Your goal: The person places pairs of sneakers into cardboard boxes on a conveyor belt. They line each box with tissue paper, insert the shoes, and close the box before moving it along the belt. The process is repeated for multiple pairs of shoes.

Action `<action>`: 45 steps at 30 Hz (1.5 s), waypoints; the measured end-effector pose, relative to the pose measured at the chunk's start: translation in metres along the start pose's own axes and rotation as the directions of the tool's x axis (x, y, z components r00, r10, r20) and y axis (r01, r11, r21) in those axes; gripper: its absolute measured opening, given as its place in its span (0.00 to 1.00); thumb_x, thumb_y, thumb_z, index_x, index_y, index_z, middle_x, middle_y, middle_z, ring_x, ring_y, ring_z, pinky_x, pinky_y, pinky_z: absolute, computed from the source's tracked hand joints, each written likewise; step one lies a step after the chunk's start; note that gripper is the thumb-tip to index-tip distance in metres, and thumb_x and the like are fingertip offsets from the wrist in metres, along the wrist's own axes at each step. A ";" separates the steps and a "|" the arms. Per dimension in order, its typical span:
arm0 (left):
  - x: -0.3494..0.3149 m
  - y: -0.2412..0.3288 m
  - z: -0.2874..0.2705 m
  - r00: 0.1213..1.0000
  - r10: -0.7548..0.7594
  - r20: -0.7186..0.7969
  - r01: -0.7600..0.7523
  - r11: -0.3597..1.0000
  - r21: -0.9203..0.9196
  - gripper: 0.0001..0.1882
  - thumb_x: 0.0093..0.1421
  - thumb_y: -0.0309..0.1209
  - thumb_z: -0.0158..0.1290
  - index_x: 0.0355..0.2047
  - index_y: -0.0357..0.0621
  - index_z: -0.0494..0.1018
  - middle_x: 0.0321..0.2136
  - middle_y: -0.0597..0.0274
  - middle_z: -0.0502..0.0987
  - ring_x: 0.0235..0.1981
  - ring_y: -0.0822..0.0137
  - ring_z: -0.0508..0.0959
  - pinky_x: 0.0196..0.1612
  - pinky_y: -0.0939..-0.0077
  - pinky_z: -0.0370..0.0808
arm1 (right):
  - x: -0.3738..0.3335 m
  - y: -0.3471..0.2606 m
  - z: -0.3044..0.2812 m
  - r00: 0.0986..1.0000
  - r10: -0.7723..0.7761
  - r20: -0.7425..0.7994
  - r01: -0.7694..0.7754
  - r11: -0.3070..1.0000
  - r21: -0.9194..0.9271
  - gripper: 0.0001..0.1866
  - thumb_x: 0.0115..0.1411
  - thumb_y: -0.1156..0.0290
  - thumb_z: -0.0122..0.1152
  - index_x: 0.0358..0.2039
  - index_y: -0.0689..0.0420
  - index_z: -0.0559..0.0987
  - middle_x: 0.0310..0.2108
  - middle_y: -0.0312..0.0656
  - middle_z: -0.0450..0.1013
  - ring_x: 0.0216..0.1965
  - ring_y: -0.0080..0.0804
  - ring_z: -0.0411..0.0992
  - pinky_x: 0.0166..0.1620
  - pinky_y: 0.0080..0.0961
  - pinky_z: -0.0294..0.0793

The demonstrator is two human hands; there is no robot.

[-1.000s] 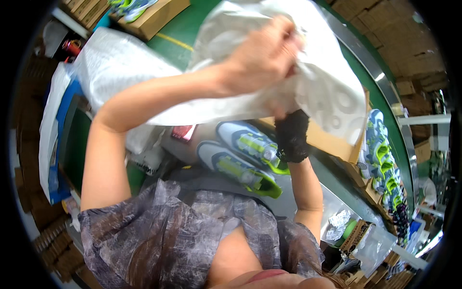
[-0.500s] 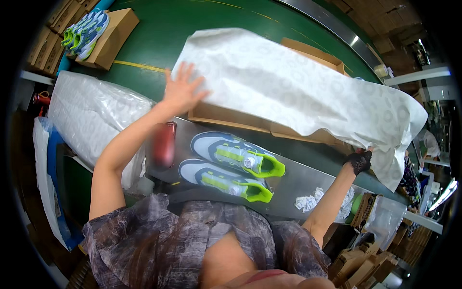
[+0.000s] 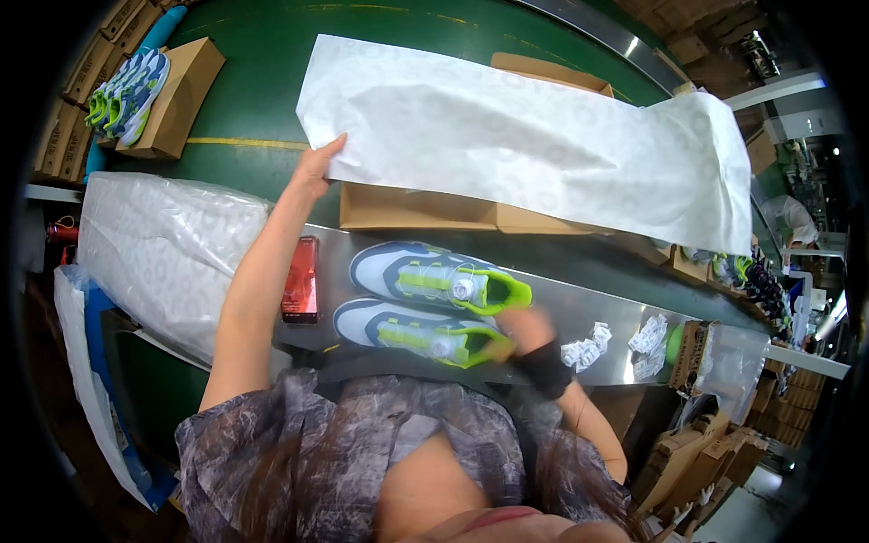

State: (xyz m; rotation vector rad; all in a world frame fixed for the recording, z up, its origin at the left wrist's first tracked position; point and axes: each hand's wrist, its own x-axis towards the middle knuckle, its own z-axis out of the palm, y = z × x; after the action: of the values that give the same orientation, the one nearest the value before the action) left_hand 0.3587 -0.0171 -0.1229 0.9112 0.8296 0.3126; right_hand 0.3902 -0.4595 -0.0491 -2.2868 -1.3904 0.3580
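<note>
My left hand (image 3: 319,170) pinches the near left edge of a large white sheet of wrapping paper (image 3: 471,136) with a faint pattern. The sheet lies over an open brown cardboard box (image 3: 416,208), hiding most of its inside. Two grey-blue sneakers with lime green linings lie side by side below the box, toes to the left: the farther sneaker (image 3: 421,274) and the nearer sneaker (image 3: 398,330). At the nearer sneaker's heel is my right hand (image 3: 527,333), with a black covering about the wrist. Motion smears its fingers, so its grip is unclear.
A red phone (image 3: 300,281) lies on the metal table (image 3: 597,308), left of the sneakers. Small white packets (image 3: 587,347) lie at the right. A plastic-covered stack of paper (image 3: 163,253) stands at left. More sneakers (image 3: 131,95) rest on a box beyond it.
My left hand has closed on the paper's edge, and the sheet is flatter. My right hand has let go of the paper's right end and moved left to the nearer sneaker's heel.
</note>
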 end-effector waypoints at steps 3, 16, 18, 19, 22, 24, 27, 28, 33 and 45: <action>-0.031 -0.007 0.002 0.985 -0.160 0.057 0.163 0.986 -0.043 0.24 0.52 0.36 0.56 0.48 0.42 0.64 0.43 0.59 0.71 0.43 0.63 0.72 0.47 0.66 0.69 | -0.006 -0.041 0.038 0.947 -0.320 0.038 0.316 0.900 -0.302 0.05 0.41 0.72 0.52 0.20 0.59 0.73 0.24 0.40 0.68 0.44 0.44 0.65 0.48 0.44 0.61; -0.064 -0.022 -0.061 0.845 0.496 -0.200 -0.395 0.831 0.392 0.20 0.57 0.37 0.49 0.43 0.31 0.66 0.37 0.58 0.73 0.36 0.67 0.73 0.40 0.77 0.69 | 0.129 -0.051 -0.077 0.940 0.164 0.298 -0.339 0.402 0.850 0.19 0.47 0.65 0.62 0.39 0.61 0.74 0.32 0.38 0.73 0.33 0.26 0.71 0.37 0.23 0.70; -0.072 -0.008 -0.051 0.746 0.653 -0.127 -0.482 0.663 0.573 0.19 0.58 0.35 0.48 0.43 0.31 0.66 0.37 0.59 0.73 0.37 0.70 0.72 0.42 0.80 0.67 | 0.170 -0.045 -0.076 0.940 0.245 0.236 -0.303 0.291 0.907 0.20 0.48 0.66 0.62 0.39 0.63 0.73 0.33 0.40 0.73 0.32 0.23 0.70 0.34 0.21 0.70; -0.078 0.000 -0.043 0.723 0.682 -0.109 -0.488 0.617 0.618 0.18 0.58 0.34 0.48 0.42 0.30 0.66 0.37 0.58 0.73 0.37 0.70 0.71 0.42 0.80 0.67 | 0.187 -0.040 -0.065 0.932 0.300 0.205 -0.278 0.223 0.934 0.20 0.47 0.67 0.62 0.39 0.63 0.73 0.32 0.40 0.72 0.31 0.24 0.70 0.34 0.21 0.70; -0.106 0.023 0.010 0.666 0.746 0.011 -0.610 0.537 0.583 0.16 0.58 0.33 0.47 0.39 0.30 0.67 0.34 0.52 0.74 0.33 0.68 0.73 0.38 0.77 0.68 | 0.235 -0.011 -0.003 0.933 0.328 0.150 -0.261 0.327 0.908 0.20 0.48 0.66 0.62 0.40 0.62 0.72 0.34 0.39 0.72 0.32 0.25 0.69 0.36 0.22 0.69; -0.108 0.022 0.047 0.590 0.798 0.119 -0.731 0.466 0.500 0.13 0.57 0.30 0.48 0.37 0.30 0.68 0.31 0.50 0.74 0.30 0.66 0.74 0.35 0.75 0.69 | 0.256 -0.017 0.020 0.937 0.256 0.238 -0.288 0.183 0.940 0.22 0.48 0.65 0.62 0.41 0.62 0.71 0.35 0.39 0.71 0.34 0.25 0.69 0.39 0.23 0.68; -0.086 0.009 0.078 0.596 0.726 0.343 -0.753 0.357 0.553 0.15 0.52 0.28 0.51 0.38 0.32 0.67 0.32 0.50 0.71 0.36 0.55 0.72 0.38 0.66 0.66 | 0.276 -0.030 0.060 0.949 0.150 0.279 -0.290 0.054 0.956 0.24 0.50 0.65 0.60 0.46 0.58 0.68 0.40 0.38 0.69 0.41 0.26 0.66 0.44 0.24 0.65; -0.075 0.007 0.083 0.532 0.742 0.408 -0.734 0.164 0.659 0.16 0.51 0.30 0.52 0.38 0.33 0.66 0.34 0.50 0.71 0.38 0.55 0.70 0.40 0.64 0.64 | 0.284 -0.025 0.078 0.994 0.057 0.094 -0.107 0.324 0.940 0.24 0.51 0.65 0.58 0.47 0.57 0.66 0.42 0.38 0.67 0.43 0.27 0.65 0.46 0.24 0.64; -0.043 0.032 0.059 0.736 0.606 0.303 -0.593 0.361 0.720 0.14 0.54 0.35 0.51 0.34 0.36 0.68 0.27 0.53 0.73 0.29 0.60 0.73 0.34 0.69 0.67 | 0.294 -0.049 0.054 0.929 0.023 0.369 -0.250 0.776 0.580 0.12 0.52 0.66 0.54 0.32 0.62 0.73 0.29 0.42 0.71 0.31 0.25 0.68 0.33 0.23 0.66; -0.065 0.081 0.041 0.665 0.665 0.338 -0.678 0.348 0.648 0.10 0.57 0.33 0.49 0.36 0.39 0.69 0.25 0.60 0.73 0.27 0.76 0.71 0.29 0.81 0.68 | 0.302 -0.060 0.089 0.980 -0.180 0.082 0.118 0.865 0.488 0.11 0.54 0.70 0.51 0.36 0.63 0.71 0.25 0.38 0.71 0.27 0.32 0.69 0.31 0.26 0.67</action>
State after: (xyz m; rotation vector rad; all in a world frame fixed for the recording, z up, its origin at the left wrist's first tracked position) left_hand 0.3547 -0.0291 -0.0121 2.0652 0.4883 0.7254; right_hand 0.4442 -0.1469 -0.0951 -1.7630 -1.3432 0.7205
